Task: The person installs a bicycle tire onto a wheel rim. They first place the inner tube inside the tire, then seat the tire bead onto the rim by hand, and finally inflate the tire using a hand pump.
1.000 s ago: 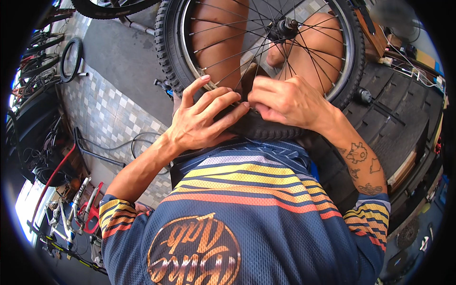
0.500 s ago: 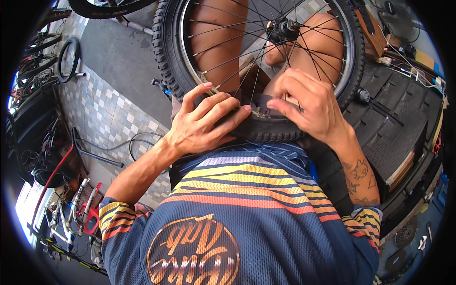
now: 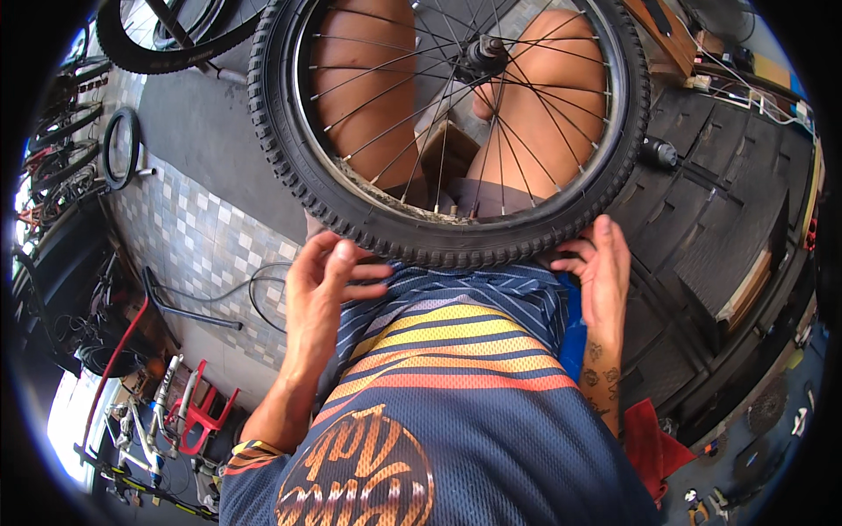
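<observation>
A bicycle wheel with a knobby black tyre [image 3: 438, 241] stands upright on my lap, its spokes and hub [image 3: 484, 54] over my bare knees. My left hand [image 3: 329, 285] is just below the tyre's lower left, fingers apart and bent, holding nothing. My right hand [image 3: 603, 267] lies open at the tyre's lower right, fingertips near or touching the tread. Both hands are off the rim. My striped jersey fills the lower middle of the view.
A second wheel [image 3: 162, 39] leans at the top left and a loose tyre [image 3: 118, 149] lies on the tiled floor [image 3: 189, 228]. A floor pump with hose [image 3: 197, 307] lies at left. Black rubber mats [image 3: 710, 175] cover the right side; a red cloth [image 3: 653, 443] sits low right.
Both hands have come off the tyre's lower edge and moved apart, the left down-left, the right out to the right side. The view is closer to the wheel.
</observation>
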Tool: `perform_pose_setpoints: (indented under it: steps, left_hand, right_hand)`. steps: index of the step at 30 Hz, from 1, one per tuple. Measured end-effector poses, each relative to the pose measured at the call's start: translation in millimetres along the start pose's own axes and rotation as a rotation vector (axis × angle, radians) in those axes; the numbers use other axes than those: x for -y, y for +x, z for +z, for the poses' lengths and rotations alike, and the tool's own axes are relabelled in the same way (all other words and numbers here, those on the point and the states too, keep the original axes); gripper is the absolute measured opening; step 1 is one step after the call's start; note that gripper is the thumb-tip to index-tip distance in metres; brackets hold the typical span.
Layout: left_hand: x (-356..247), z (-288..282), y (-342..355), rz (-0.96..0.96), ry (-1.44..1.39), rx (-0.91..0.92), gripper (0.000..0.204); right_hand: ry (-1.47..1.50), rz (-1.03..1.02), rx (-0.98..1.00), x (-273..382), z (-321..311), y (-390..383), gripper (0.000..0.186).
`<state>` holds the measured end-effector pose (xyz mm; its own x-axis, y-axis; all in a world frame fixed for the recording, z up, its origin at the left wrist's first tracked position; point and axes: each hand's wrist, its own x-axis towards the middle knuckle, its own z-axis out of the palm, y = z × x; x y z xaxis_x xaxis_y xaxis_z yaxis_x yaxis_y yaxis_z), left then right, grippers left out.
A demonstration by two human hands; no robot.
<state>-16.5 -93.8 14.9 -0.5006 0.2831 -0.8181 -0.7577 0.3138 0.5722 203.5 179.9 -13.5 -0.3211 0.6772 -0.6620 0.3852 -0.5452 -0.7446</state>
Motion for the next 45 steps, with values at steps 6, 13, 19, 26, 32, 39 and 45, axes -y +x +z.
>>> perform_pose_setpoints:
  steps: [6, 13, 19, 26, 32, 39, 45]
  left_hand:
    - [-7.2, 36.2, 23.7, -0.042, -0.188, -0.045, 0.043]
    - [1.4, 45.3, 23.3, 0.007, -0.373, 0.084, 0.034]
    - [19.0, 39.6, 31.9, 0.103, -0.414, 0.204, 0.044]
    - [31.2, 31.1, 37.7, 0.151, -0.431, 0.247, 0.049]
    - [23.4, 33.3, 30.2, 0.069, -0.343, 0.22, 0.068]
    - [5.0, 47.5, 15.4, 0.019, -0.446, 0.397, 0.077]
    - [7.6, 62.0, -2.6, 0.072, -0.369, 0.35, 0.08]
  right_hand:
    - [-0.128, -0.066, 0.033, -4.1, 18.8, -0.4, 0.045]
    - [0.179, -0.022, -0.022, 1.7, 51.9, -24.2, 0.066]
    - [0.406, -0.047, -0.002, -14.0, 64.6, -9.8, 0.062]
    - [0.625, -0.159, 0.158, -29.5, 60.0, -3.7, 0.05]
    - [0.756, -0.182, 0.249, -56.5, 49.1, 1.6, 0.058]
    - [0.898, -0.124, 0.373, -69.4, 35.0, 6.6, 0.058]
    - [0.541, -0.006, 0.098, -19.7, 50.6, -38.3, 0.062]
